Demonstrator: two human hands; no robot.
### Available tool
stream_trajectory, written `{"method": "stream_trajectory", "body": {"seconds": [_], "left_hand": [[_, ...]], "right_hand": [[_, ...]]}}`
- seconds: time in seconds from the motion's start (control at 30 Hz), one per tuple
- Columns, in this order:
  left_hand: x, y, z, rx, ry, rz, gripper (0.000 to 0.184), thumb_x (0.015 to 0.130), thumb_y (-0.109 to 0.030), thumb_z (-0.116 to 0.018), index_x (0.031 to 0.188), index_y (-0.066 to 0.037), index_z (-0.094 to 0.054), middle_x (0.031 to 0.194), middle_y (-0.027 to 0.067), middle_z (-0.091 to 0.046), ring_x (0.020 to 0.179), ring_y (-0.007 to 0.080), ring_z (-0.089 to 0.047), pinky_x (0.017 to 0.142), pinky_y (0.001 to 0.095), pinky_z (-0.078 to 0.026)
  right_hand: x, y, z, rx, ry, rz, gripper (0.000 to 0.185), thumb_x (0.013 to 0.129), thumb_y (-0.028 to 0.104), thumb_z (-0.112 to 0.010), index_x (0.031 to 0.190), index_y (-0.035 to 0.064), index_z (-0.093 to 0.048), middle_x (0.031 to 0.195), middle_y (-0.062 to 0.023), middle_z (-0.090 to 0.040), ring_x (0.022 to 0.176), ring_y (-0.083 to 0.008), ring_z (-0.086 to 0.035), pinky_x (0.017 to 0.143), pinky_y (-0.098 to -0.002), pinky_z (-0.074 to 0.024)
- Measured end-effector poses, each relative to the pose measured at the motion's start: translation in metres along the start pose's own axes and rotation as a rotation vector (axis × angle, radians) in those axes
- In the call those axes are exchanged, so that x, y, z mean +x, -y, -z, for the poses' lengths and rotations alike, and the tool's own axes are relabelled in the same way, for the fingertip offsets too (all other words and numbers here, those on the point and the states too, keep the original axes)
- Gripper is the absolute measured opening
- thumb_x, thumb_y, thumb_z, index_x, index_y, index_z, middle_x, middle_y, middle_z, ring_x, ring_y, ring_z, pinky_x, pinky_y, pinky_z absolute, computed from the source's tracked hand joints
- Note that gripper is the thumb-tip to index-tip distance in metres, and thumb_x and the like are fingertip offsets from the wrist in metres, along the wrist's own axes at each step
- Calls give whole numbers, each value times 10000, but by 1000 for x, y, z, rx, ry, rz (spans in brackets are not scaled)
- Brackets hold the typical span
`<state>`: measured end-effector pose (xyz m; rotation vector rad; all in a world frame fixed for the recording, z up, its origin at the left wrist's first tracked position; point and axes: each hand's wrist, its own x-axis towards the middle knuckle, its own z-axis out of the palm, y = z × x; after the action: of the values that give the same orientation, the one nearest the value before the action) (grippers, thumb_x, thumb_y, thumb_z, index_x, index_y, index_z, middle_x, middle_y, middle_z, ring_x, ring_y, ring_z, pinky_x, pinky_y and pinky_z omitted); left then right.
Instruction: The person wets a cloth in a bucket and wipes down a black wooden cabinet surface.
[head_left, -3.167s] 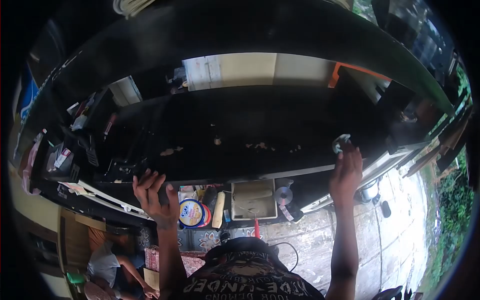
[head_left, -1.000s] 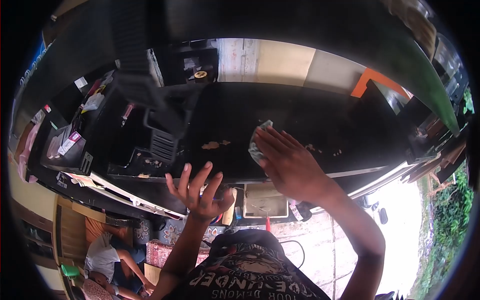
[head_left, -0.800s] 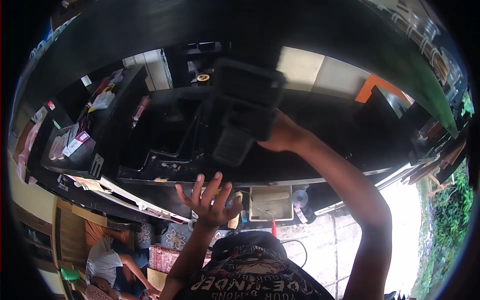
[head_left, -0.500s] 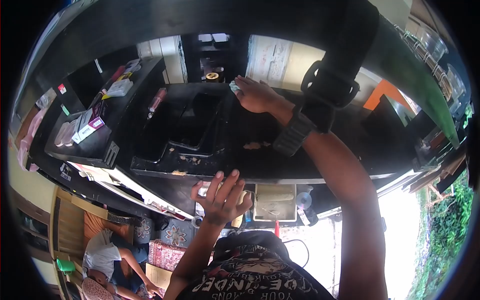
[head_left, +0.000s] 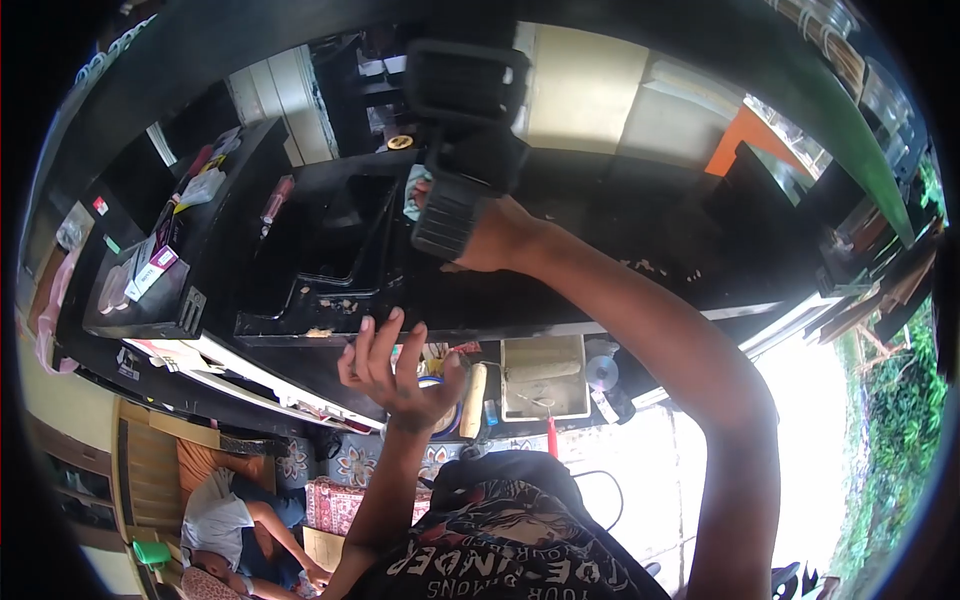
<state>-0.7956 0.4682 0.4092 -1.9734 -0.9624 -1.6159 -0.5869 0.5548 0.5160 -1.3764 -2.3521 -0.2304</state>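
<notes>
My right hand [head_left: 488, 240] is over the black tabletop [head_left: 570, 205], its fingers closed on a pale green cloth [head_left: 413, 192] pressed against the surface. A black strapped device [head_left: 447, 215] on that wrist hides most of the hand. Left of the cloth lie dark flat glossy panels [head_left: 335, 235]. Small pale crumbs [head_left: 665, 270] are scattered on the right of the top. My left hand [head_left: 400, 375], empty with fingers spread, is at the front edge of the tabletop, near chipped pale patches [head_left: 322, 332].
On the left, a raised black shelf [head_left: 190, 290] carries a white-and-purple box [head_left: 155, 270]. A pink tube [head_left: 278, 198] lies near the panels. Below the front edge are a tray with a roller [head_left: 545, 395] and a disc [head_left: 602, 372]. Another person [head_left: 225, 520] sits at lower left.
My right hand has moved left and nearer with the cloth, bringing its wrist device over the hand. My left hand has shifted slightly left. Pale crumbs now show farther right; the view has shifted.
</notes>
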Motion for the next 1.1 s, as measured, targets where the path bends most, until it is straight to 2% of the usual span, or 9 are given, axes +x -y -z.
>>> {"method": "stream_trajectory", "body": {"seconds": [0.07, 0.27, 0.33, 0.43, 0.47, 0.57, 0.87, 1.0, 1.1], "left_hand": [[-3, 4, 2, 21, 25, -32, 440, 969, -440, -581, 1212, -79, -641, 1324, 105, -657, 1346, 323, -525, 1065, 481, -313], [0, 7, 15, -53, 112, 51, 479, 948, -481, -583, 1173, -61, -632, 1254, 85, -719, 1316, 269, -558, 1033, 450, -282], [-4, 10, 19, -157, 175, 77, 728, 961, -490, -552, 1362, 117, -527, 1313, 174, -650, 1355, 301, -518, 1085, 377, -338], [-8, 14, 22, -218, 240, 119, 815, 961, -514, -526, 1428, 147, -437, 1340, 211, -635, 1371, 301, -508, 1095, 354, -347], [-3, 15, 30, -103, 309, 37, 746, 972, -498, -523, 1396, 111, -443, 1356, 205, -641, 1381, 315, -508, 1095, 401, -322], [1, 16, 29, -132, 229, -12, 502, 995, -446, -516, 1225, 0, -512, 1338, 187, -670, 1385, 320, -514, 1080, 485, -256], [1, 11, 28, -179, 215, -25, 485, 973, -398, -540, 1249, 1, -538, 1325, 205, -677, 1371, 344, -521, 1113, 470, -281], [0, -2, 13, -142, 79, -86, 429, 972, -411, -545, 1269, -101, -557, 1320, 107, -685, 1328, 333, -539, 1136, 516, -266], [5, -16, 5, -228, 104, -164, 404, 985, -412, -552, 1268, -124, -570, 1299, 104, -692, 1339, 330, -527, 1162, 539, -254]], "right_hand": [[1, 17, 18, -18, 204, -45, 443, 1015, 252, -505, 1391, 37, -596, 1512, -141, -572, 1423, -336, -522, 1201, -587, -359], [-33, 61, 27, 44, 74, -35, 428, 1005, 239, -532, 1322, -31, -633, 1431, -192, -625, 1367, -337, -575, 1185, -548, -401], [-49, 72, 27, 29, 32, 0, 425, 1004, 230, -542, 1322, -36, -631, 1434, -201, -619, 1368, -333, -574, 1184, -543, -404], [-73, 91, 35, 1, -29, 45, 420, 1001, 213, -564, 1334, -35, -629, 1452, -202, -603, 1378, -323, -568, 1189, -534, -400], [-80, 96, 40, -2, -45, 53, 420, 999, 205, -576, 1345, -27, -629, 1466, -193, -593, 1386, -317, -562, 1195, -529, -395], [-111, 106, 59, 29, -10, 28, 423, 1000, 181, -586, 1374, -16, -619, 1500, -171, -572, 1409, -304, -544, 1209, -523, -378], [-169, 85, 80, -168, -104, -340, 403, 983, 124, -598, 1367, 5, -633, 1459, -158, -612, 1400, -306, -554, 1201, -520, -383], [-164, 100, 55, -194, -224, -218, 453, 916, 156, -663, 1350, 27, -656, 1434, -132, -634, 1399, -285, -561, 1224, -484, -364], [-177, 88, 59, -223, -257, -198, 443, 907, 153, -678, 1338, 48, -670, 1428, -118, -639, 1396, -270, -564, 1222, -473, -375]]}}
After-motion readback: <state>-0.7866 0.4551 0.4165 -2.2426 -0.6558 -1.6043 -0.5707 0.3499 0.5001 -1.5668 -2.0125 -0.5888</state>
